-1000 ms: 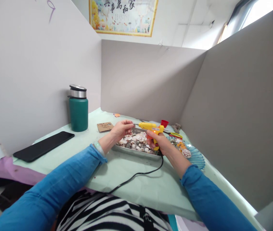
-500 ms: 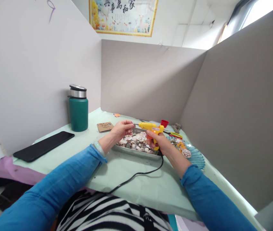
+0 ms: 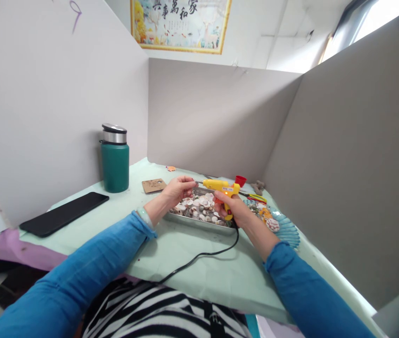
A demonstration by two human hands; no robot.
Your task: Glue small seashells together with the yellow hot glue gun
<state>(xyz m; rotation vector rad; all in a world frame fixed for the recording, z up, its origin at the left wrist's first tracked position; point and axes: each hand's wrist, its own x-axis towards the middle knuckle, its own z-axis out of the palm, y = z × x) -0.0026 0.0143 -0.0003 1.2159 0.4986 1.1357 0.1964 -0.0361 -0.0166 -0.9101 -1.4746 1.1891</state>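
My right hand (image 3: 232,206) is wrapped round the handle of a yellow glue gun (image 3: 216,185), its nozzle pointing left. My left hand (image 3: 178,190) is closed in a pinch at the nozzle tip; whatever its fingers hold is too small to make out. Below both hands lies a metal tray (image 3: 199,224) filled with seashells (image 3: 202,204). A black cord (image 3: 202,254) runs from the gun's handle over the table toward my body.
At left stand a green bottle (image 3: 115,166) and a black phone (image 3: 64,214). A cardboard piece (image 3: 153,186) lies behind my left hand. To the right are a blue shell-shaped dish (image 3: 287,228), yellow-handled pliers (image 3: 256,197) and a red cup (image 3: 240,180). Grey partitions (image 3: 220,112) enclose the table.
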